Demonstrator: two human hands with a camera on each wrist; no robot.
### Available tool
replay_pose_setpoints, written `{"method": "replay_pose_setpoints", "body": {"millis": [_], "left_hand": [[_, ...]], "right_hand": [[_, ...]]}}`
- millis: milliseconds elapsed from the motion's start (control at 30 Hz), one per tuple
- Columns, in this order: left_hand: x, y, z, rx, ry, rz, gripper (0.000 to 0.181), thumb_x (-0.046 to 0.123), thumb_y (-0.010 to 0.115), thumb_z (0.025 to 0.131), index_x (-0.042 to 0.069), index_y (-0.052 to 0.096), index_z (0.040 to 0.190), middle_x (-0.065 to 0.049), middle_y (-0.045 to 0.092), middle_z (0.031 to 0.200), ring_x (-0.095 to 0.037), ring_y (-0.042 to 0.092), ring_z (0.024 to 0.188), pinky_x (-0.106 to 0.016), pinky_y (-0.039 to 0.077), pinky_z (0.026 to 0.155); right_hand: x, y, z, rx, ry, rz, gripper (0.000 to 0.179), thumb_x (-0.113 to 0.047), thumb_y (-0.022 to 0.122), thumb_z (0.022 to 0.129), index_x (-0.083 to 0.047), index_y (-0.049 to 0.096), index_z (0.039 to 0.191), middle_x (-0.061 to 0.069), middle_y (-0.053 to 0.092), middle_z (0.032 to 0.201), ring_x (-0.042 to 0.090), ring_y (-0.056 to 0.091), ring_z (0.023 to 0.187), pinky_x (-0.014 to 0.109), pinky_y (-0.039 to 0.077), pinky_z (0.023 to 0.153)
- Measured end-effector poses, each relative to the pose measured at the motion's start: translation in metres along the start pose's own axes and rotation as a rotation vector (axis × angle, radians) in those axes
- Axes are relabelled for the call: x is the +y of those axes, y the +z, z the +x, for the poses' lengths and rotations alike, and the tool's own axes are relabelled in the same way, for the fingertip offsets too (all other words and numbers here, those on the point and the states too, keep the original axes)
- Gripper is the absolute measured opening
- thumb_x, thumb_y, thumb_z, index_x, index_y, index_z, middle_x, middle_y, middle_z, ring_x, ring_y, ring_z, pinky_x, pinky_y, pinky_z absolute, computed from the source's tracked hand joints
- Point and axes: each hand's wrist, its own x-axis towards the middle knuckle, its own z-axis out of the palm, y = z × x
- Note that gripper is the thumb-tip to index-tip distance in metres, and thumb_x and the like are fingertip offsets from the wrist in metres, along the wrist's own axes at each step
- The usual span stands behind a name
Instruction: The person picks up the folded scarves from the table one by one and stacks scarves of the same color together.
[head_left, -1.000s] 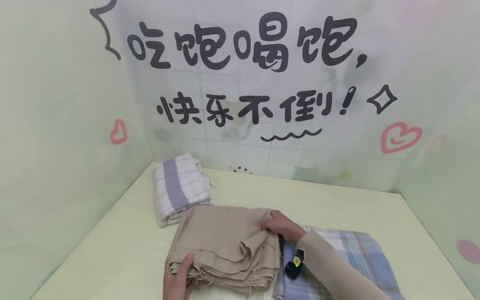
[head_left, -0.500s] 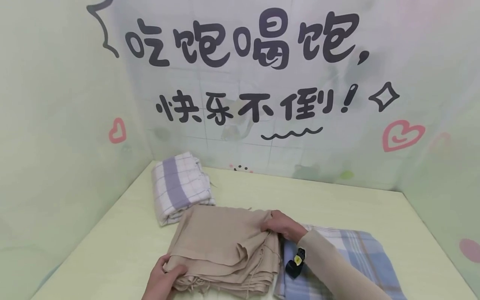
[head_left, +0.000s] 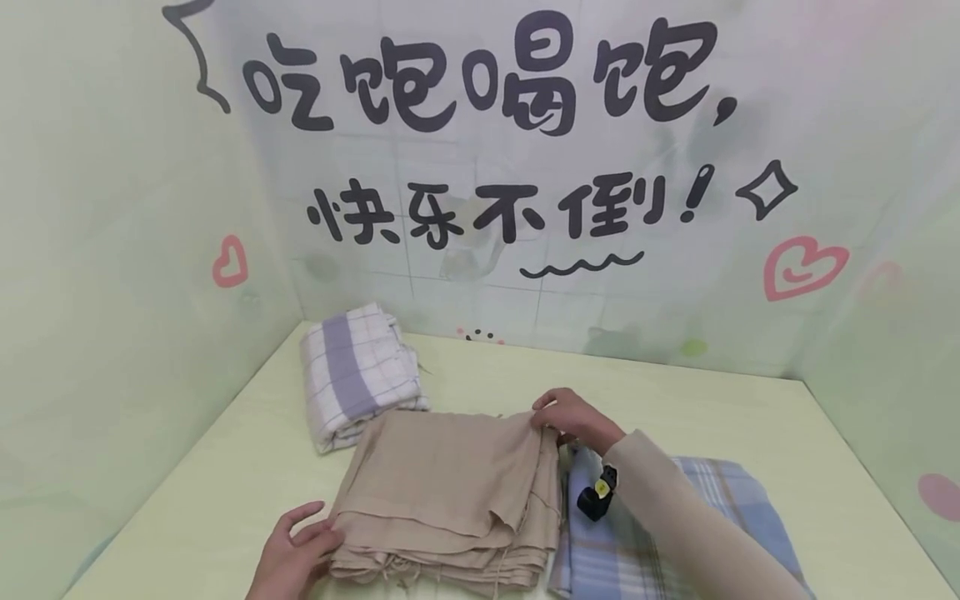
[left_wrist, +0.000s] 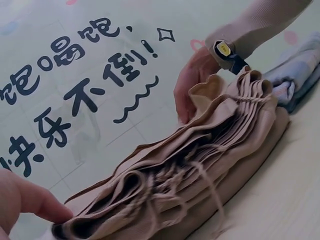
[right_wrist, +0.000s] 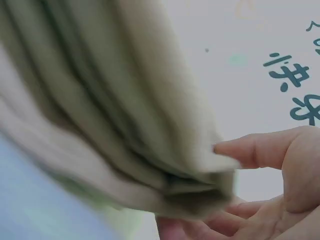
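A tan scarf (head_left: 435, 475), folded into a layered stack with twisted fringe along its front, lies in the middle of the table in the head view. My left hand (head_left: 292, 550) is at its front left corner with fingers spread, a fingertip touching the edge. In the left wrist view, one finger (left_wrist: 45, 202) rests on the end of the layers (left_wrist: 200, 160). At the back right corner, my right hand (head_left: 577, 417) holds the scarf's edge. The right wrist view shows the folded corner (right_wrist: 200, 192) between the right hand's thumb and fingers (right_wrist: 260, 147).
Behind the scarf on the left lies a folded white cloth (head_left: 360, 375) with purple stripes. A blue plaid cloth (head_left: 735, 508) lies to the right, partly under my right forearm. Printed panels (head_left: 480, 150) enclose the pale yellow table (head_left: 217, 500).
My left hand has moved left and loosened from the scarf's front corner. My right hand has shifted up to the back right corner, and the turned-up right side of the top layer lies flatter.
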Motion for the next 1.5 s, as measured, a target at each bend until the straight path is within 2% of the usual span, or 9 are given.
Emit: {"method": "replay_pose_setpoints", "body": {"millis": [133,400,733,833,1000,1167,1300,1400,1500], "left_hand": [[0.005,-0.011,0.006,-0.003,0.008,-0.055,0.06,0.002,0.055,0.09,-0.005,0.02,0.138,0.009,0.063,0.087,-0.005,0.062,0.077,-0.027,0.053,0.068],[0.029,-0.031,0.035,-0.03,0.014,0.01,0.061,0.015,0.05,0.097,-0.005,0.016,0.144,0.006,0.057,0.099,-0.001,0.059,0.079,-0.023,0.052,0.073],[0.054,-0.06,0.106,-0.024,0.035,0.068,0.065,0.021,0.04,0.098,-0.012,0.009,0.144,-0.023,0.039,0.129,0.002,0.055,0.078,-0.019,0.049,0.073],[0.06,-0.069,0.128,-0.041,0.003,0.067,0.067,0.028,0.036,0.098,-0.01,0.008,0.146,-0.033,0.025,0.142,0.002,0.053,0.078,-0.018,0.048,0.072],[0.071,-0.084,0.16,-0.107,-0.058,-0.029,0.072,0.037,0.03,0.099,-0.001,-0.003,0.15,-0.031,0.006,0.154,0.002,0.052,0.079,-0.017,0.049,0.076],[0.083,-0.098,0.183,-0.112,-0.072,-0.175,0.077,0.039,0.031,0.099,0.004,-0.015,0.15,-0.029,0.027,0.138,-0.003,0.057,0.078,-0.023,0.051,0.088],[0.093,-0.094,0.198,-0.012,-0.039,-0.164,0.079,0.04,0.037,0.097,0.004,-0.008,0.151,-0.021,0.04,0.124,-0.002,0.057,0.07,-0.02,0.054,0.077],[0.097,-0.081,0.206,0.083,0.015,-0.093,0.069,0.038,0.044,0.096,0.001,0.02,0.148,-0.01,0.054,0.094,-0.002,0.053,0.061,-0.019,0.051,0.059],[0.099,-0.072,0.212,0.149,0.033,-0.04,0.045,0.038,0.053,0.092,-0.001,0.047,0.115,0.005,0.046,0.064,-0.005,0.048,0.054,-0.023,0.045,0.05]], "right_hand": [[-0.01,-0.011,0.005,0.013,-0.032,-0.007,0.033,-0.009,0.056,0.086,0.005,0.056,0.116,0.016,0.06,0.103,0.024,0.061,0.087,0.035,0.053,0.069],[-0.033,-0.005,0.027,0.013,-0.053,0.102,0.033,-0.013,0.054,0.092,0.005,0.055,0.121,0.021,0.06,0.118,0.031,0.062,0.104,0.041,0.053,0.088],[-0.061,0.042,0.05,-0.12,-0.012,0.481,0.042,-0.01,0.052,0.093,0.008,0.047,0.13,0.03,0.045,0.136,0.04,0.051,0.122,0.043,0.046,0.101],[-0.068,0.057,0.055,-0.13,0.02,0.503,0.048,-0.015,0.053,0.094,0.008,0.042,0.135,0.031,0.042,0.137,0.042,0.049,0.124,0.044,0.045,0.102],[-0.077,0.079,0.063,-0.157,0.049,0.496,0.062,-0.03,0.049,0.097,0.013,0.034,0.138,0.035,0.039,0.139,0.045,0.046,0.126,0.046,0.042,0.104],[-0.082,0.099,0.068,-0.194,0.056,0.45,0.077,-0.048,0.046,0.096,0.009,0.028,0.144,0.033,0.036,0.142,0.045,0.048,0.123,0.049,0.039,0.106],[-0.086,0.111,0.071,-0.225,0.044,0.355,0.082,-0.058,0.045,0.092,0.002,0.03,0.146,0.026,0.04,0.143,0.041,0.049,0.123,0.05,0.034,0.109],[-0.09,0.116,0.072,-0.231,0.055,0.287,0.081,-0.062,0.045,0.091,-0.001,0.037,0.144,0.024,0.047,0.138,0.038,0.049,0.124,0.05,0.033,0.109],[-0.093,0.12,0.072,-0.213,0.066,0.237,0.079,-0.061,0.049,0.089,-0.001,0.044,0.139,0.021,0.054,0.129,0.034,0.052,0.119,0.047,0.036,0.106]]}}
